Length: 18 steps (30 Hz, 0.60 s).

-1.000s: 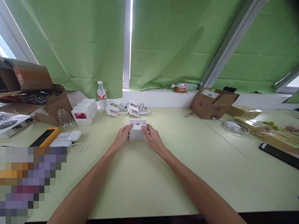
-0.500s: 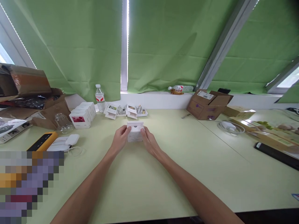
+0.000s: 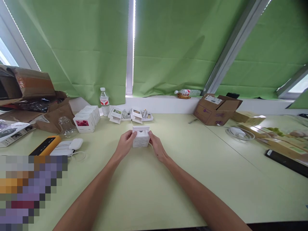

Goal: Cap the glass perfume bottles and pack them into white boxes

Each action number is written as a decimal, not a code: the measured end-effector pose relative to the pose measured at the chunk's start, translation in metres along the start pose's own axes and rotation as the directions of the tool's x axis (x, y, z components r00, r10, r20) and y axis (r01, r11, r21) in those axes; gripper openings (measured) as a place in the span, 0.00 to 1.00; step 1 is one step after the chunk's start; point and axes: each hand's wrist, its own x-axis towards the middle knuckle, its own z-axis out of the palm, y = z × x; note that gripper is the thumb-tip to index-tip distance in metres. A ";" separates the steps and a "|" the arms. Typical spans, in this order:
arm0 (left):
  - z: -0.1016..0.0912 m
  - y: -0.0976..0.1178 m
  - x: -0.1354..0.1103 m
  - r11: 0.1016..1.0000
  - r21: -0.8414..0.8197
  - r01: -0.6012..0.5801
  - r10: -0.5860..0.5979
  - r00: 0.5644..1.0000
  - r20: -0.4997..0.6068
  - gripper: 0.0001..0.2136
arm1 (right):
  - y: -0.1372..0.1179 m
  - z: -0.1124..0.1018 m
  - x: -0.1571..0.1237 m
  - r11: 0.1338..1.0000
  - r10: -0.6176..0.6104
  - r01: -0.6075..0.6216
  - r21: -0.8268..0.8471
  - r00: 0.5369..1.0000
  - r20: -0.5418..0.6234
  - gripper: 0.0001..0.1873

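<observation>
A small white box (image 3: 141,138) with its top flap raised stands on the pale green table (image 3: 168,179), a little beyond the middle. My left hand (image 3: 125,146) grips its left side, fingers curled round the corner. On the opposite side my right hand (image 3: 156,148) presses against the box with bent fingers. Something small and dark shows in the open top; I cannot make it out.
Behind the box lie opened white packets and small glass bottles (image 3: 131,115), a row of white boxes (image 3: 86,119) and a water bottle (image 3: 104,102). Torn cardboard (image 3: 36,96), a yellow device (image 3: 44,146) and a white charger (image 3: 72,146) sit left. A brown carton (image 3: 216,109) and cables are right.
The hands and box stay together at the same spot; the grip shifts slightly and the view wobbles a little.
</observation>
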 end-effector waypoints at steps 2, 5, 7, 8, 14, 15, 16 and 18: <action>0.000 -0.001 0.001 1.000 0.000 0.003 -0.003 1.000 0.006 0.16 | 0.000 0.000 0.000 1.000 0.003 -0.003 0.006 1.000 0.004 0.32; -0.001 -0.003 0.002 1.000 0.000 0.004 -0.004 1.000 0.011 0.16 | 0.001 -0.001 0.002 1.000 0.016 -0.016 0.003 1.000 0.015 0.31; -0.001 -0.004 0.002 1.000 0.000 0.002 -0.002 1.000 0.011 0.16 | 0.001 -0.002 0.003 1.000 0.024 -0.024 -0.004 0.999 0.025 0.31; 0.000 -0.004 0.002 1.000 -0.001 0.001 -0.001 1.000 0.010 0.17 | 0.000 -0.003 0.003 1.000 0.027 -0.027 -0.009 0.999 0.028 0.31; 0.000 -0.004 0.001 1.000 -0.001 -0.010 0.010 1.000 0.009 0.17 | -0.002 -0.005 0.004 0.999 0.046 -0.045 -0.017 0.998 0.041 0.30; 0.000 -0.004 0.000 1.000 0.001 -0.012 0.012 1.000 0.007 0.17 | -0.003 -0.006 0.004 0.999 0.048 -0.048 -0.020 0.998 0.035 0.30; 0.000 -0.003 0.000 1.000 0.002 -0.013 0.013 1.000 0.005 0.17 | -0.003 -0.006 0.004 0.998 0.053 -0.053 -0.023 0.998 0.029 0.30; 0.000 -0.002 0.000 1.000 0.008 -0.016 0.016 1.000 -0.001 0.18 | -0.003 -0.006 0.005 0.997 0.065 -0.065 -0.031 0.998 0.016 0.30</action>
